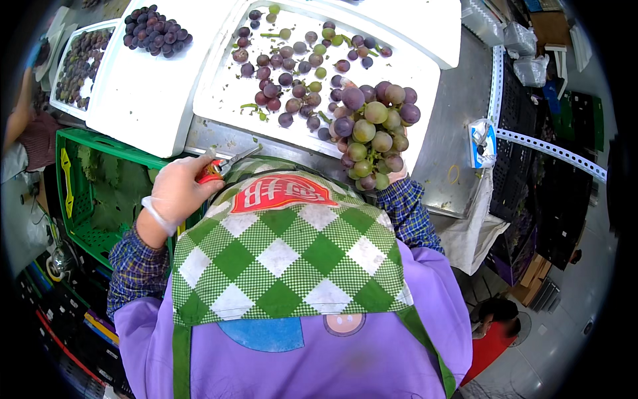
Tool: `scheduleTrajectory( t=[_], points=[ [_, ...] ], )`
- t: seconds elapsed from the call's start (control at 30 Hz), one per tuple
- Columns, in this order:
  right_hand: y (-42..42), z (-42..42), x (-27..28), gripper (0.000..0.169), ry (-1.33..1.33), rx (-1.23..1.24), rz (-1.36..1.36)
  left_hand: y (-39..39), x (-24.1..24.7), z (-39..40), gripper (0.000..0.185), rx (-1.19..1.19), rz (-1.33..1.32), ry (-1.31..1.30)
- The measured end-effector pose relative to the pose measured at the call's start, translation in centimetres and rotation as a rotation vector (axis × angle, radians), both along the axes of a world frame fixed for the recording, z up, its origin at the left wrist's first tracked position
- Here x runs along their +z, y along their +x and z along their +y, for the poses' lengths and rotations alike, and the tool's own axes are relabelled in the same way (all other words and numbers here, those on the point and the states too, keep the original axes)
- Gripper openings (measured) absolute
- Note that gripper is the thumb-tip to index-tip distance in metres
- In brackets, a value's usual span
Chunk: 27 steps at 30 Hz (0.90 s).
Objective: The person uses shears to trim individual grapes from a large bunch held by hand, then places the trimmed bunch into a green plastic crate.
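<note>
My left hand (174, 192), in a thin clear glove, holds a pair of red-handled snips (212, 172). Their metal blades point up and right, over the table's front edge. A bunch of grapes (371, 132), mixed green and purple, is held up by my right hand (398, 173). The fruit hides most of that hand; part of it shows below the bunch and a fingertip at its upper left. Behind the bunch lies a white foam tray (421, 82), strewn with loose grapes (299, 92) and bits of green stem.
Left of the tray, a dark purple bunch (157, 32) rests on a white foam surface (139, 95). A green plastic crate (117, 149) with leaves stands below it. A co-worker's arm (19, 107) is at far left. On the metal table (448, 134) lies a yellow rubber band (453, 174).
</note>
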State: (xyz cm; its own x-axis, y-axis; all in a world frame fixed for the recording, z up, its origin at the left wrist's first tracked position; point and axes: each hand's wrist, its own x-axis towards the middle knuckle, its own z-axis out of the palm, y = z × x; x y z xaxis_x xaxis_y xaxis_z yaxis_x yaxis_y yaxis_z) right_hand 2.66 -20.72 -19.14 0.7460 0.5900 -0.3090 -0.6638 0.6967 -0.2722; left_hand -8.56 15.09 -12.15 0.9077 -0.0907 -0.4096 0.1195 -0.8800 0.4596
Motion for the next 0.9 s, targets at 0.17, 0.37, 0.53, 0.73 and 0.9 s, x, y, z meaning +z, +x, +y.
scheduleTrajectory(
  t=[0.17, 0.37, 0.53, 0.73, 0.9],
  points=[
    [-1.0, -0.1, 0.1, 0.056, -0.039, -0.024, 0.012, 1.7, 0.3, 0.1, 0.054, 0.140, -0.180, -0.141],
    [-1.5, -0.5, 0.4, 0.055, -0.017, -0.017, 0.054, 1.9, -1.3, 0.3, 0.059, -0.011, -0.203, 0.427],
    [-1.5, -0.9, -0.3, 0.052, -0.063, -0.055, 0.076, 1.2, 0.3, 2.4, 0.055, 0.048, -0.152, 0.302],
    [-1.5, 0.5, -1.3, 0.054, -0.049, -0.068, 0.035, 3.7, -0.5, 0.0, 0.050, 0.053, -0.271, 0.201],
    [-1.6, 0.0, -0.2, 0.056, -0.045, -0.057, 0.009, 5.3, -0.4, -1.7, 0.048, -0.050, -0.222, 0.270]
  ],
)
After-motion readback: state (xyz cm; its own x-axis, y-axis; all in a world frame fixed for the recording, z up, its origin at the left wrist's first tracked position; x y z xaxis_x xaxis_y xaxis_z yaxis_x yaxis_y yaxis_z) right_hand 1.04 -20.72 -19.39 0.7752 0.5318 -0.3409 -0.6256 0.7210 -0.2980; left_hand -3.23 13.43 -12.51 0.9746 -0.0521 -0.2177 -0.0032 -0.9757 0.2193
